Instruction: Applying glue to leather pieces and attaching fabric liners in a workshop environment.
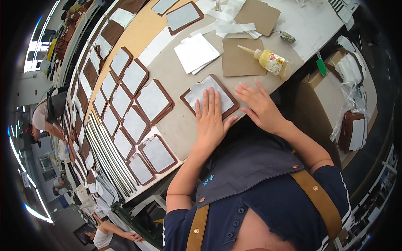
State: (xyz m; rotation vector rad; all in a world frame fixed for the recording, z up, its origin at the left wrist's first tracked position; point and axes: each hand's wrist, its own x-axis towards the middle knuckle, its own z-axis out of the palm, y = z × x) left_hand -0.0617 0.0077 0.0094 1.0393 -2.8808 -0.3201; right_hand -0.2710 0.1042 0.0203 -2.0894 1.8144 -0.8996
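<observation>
My left hand (210,119) lies flat, fingers stretched, on a brown leather panel (226,98) with a pale grey backing, near the table's front edge. Just right of that panel is my right hand (261,106), empty, with its fingers spread apart. Whether its fingertips touch the table cannot be made out. Beyond it a yellowish squeeze bottle (274,62) with a long nozzle lies tilted beside a tan square board (238,58). Farther back is a small stack of white sheets (196,52).
Left of my hands, several similar brown panels (154,99) lie in overlapping rows. Long thin strips (106,152) run beside them. Another tan board (258,16) and white strips (234,28) lie at the back. A box (324,98) with bundled panels stands right. Other people (109,234) work at left.
</observation>
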